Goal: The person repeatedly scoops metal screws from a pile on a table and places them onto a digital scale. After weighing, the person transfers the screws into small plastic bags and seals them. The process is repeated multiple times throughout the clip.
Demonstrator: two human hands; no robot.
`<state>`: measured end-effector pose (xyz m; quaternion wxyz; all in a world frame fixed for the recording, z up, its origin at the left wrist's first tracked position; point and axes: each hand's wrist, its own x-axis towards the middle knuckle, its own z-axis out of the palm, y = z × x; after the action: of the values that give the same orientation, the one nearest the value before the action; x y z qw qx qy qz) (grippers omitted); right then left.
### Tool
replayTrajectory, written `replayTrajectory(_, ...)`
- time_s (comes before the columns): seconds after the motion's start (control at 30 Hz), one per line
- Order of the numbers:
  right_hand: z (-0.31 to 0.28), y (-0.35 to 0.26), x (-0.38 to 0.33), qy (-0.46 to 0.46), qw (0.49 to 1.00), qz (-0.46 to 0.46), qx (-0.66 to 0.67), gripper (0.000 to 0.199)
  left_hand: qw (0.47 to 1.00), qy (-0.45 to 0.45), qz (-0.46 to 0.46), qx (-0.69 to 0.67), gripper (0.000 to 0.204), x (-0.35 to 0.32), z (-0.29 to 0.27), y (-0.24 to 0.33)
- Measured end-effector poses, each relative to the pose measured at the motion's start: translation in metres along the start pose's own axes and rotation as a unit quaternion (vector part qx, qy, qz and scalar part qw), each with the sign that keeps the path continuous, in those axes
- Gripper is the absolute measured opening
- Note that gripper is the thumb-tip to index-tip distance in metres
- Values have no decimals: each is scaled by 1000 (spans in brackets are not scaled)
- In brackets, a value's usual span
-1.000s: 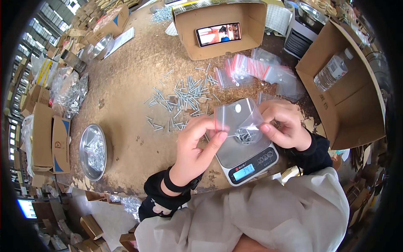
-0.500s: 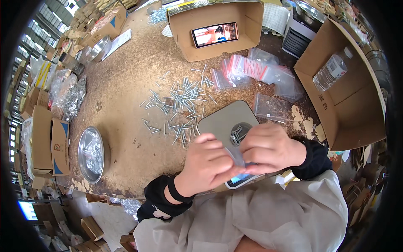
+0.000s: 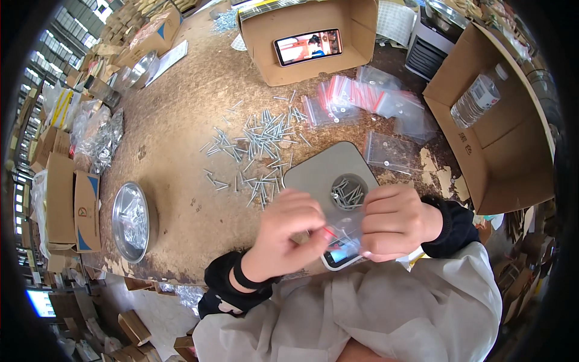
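Observation:
A small clear zip bag [image 3: 345, 232] with a red strip at its mouth is stretched between my hands, and a few screws seem to show through it. My left hand [image 3: 291, 234] pinches its left edge by the red strip. Closed in a fist, my right hand [image 3: 395, 220] grips the bag's other side. Both hands hover over the near part of a flat scale [image 3: 319, 169], whose lit display shows partly below the bag. On the scale, just beyond the bag, a small round dish [image 3: 348, 192] holds several screws.
Loose screws [image 3: 265, 136] lie in a pile beyond my left hand. Zip bags with red strips [image 3: 356, 99] are heaped at the back right. A metal bowl [image 3: 131, 223] stands left. A phone [image 3: 309, 47] leans in a cardboard box; another box [image 3: 494, 145] holds a bottle on the right.
My hands have moved apart, the left one leftward and the right one slightly rightward. The bag between them now shows more fully, and the dish of screws is less covered.

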<state>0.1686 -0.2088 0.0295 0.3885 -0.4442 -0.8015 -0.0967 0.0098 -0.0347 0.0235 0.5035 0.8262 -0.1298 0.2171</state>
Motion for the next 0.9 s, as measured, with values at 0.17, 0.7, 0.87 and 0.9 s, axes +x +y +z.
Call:
replayTrajectory(0.17, -1, 1, 0, 3, 999, 34, -19, 18, 995, 88, -8, -37, 27, -2, -1, 3)
replayTrajectory(0.7, 3, -16, 2, 8, 995, -11, -101, 32, 954, 88, 33, 286, 47, 1, 15, 9)
replayTrajectory(0.87, 6, -16, 0, -41, 992, 89, -84, 21, 927, 122, 40, 353, 55, -2, 29, -3)
replayTrajectory(0.9, 4, -15, 1, -49, 991, 107, -58, 21, 919, 130, 41, 369, 56, -2, 31, -4)
